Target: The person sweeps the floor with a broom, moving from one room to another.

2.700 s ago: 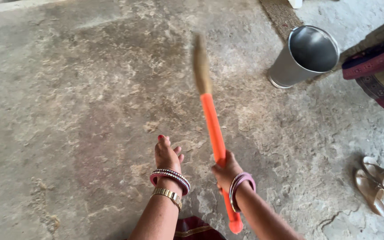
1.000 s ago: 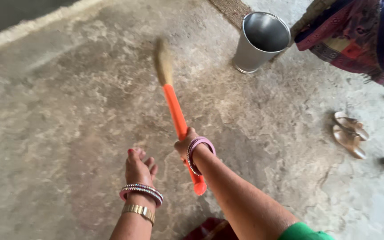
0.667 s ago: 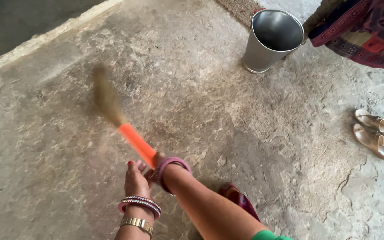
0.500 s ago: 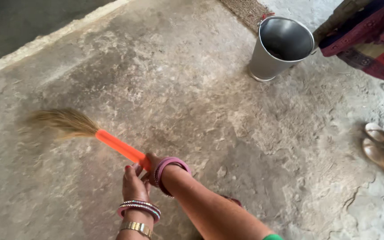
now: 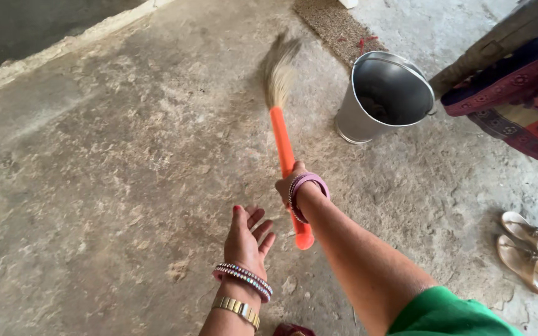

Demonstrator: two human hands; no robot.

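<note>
Right hand grips the orange-handled broom, bristles on the far floor near the metal bucket. Left hand hangs open, holding nothing. Floor looks dusty; sweeping appears unfinished.

You have no packages, labels, signs or screens anywhere in this view.
</note>
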